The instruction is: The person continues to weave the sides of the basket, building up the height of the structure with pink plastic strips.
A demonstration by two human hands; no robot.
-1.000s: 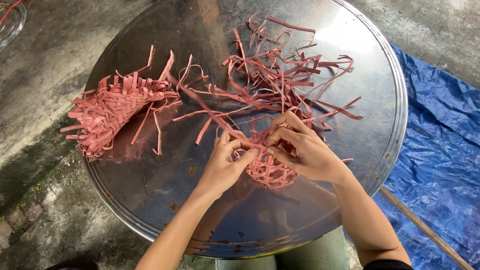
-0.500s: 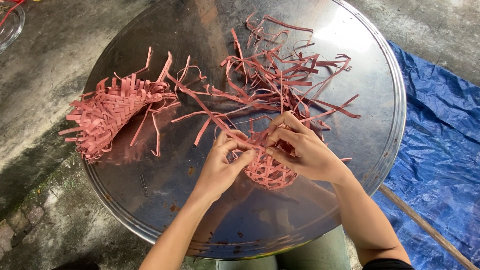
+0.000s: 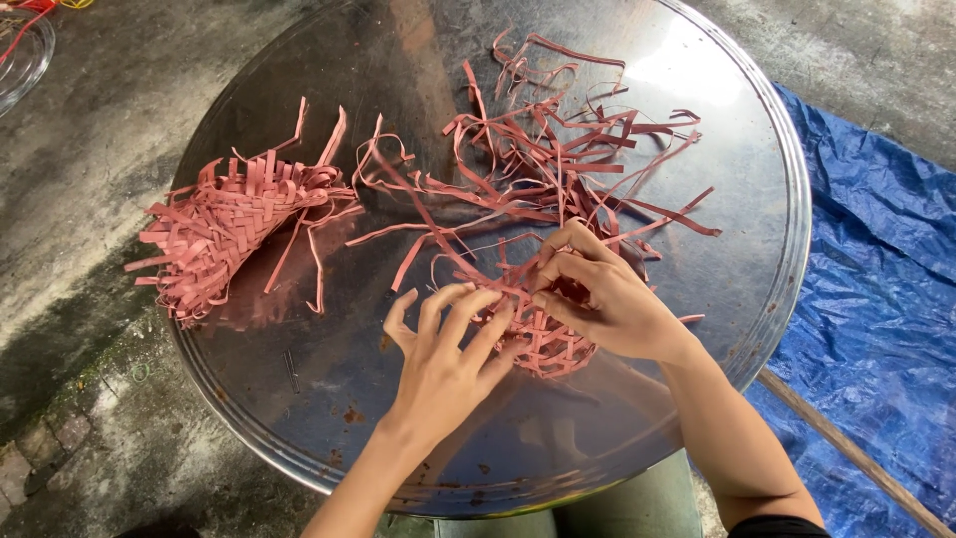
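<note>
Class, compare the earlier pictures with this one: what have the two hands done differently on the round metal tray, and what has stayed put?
The left hand has opened its fingers, loosening its pinch on the small woven piece. The right hand still grips the strips. The finished woven piece, loose strips and tray stayed put.

Outdoor craft spot: concrete ground [image 3: 90,149], blue tarp [image 3: 876,299].

Two hands [image 3: 438,369]; two woven pieces [image 3: 214,234]; one round tray [image 3: 767,149].

- we see a round metal surface [image 3: 299,369], scuffed with rust spots.
- on it lie a woven pink piece [image 3: 214,234], loose pink strips [image 3: 558,149], and a half-woven pink piece [image 3: 543,344].
</note>
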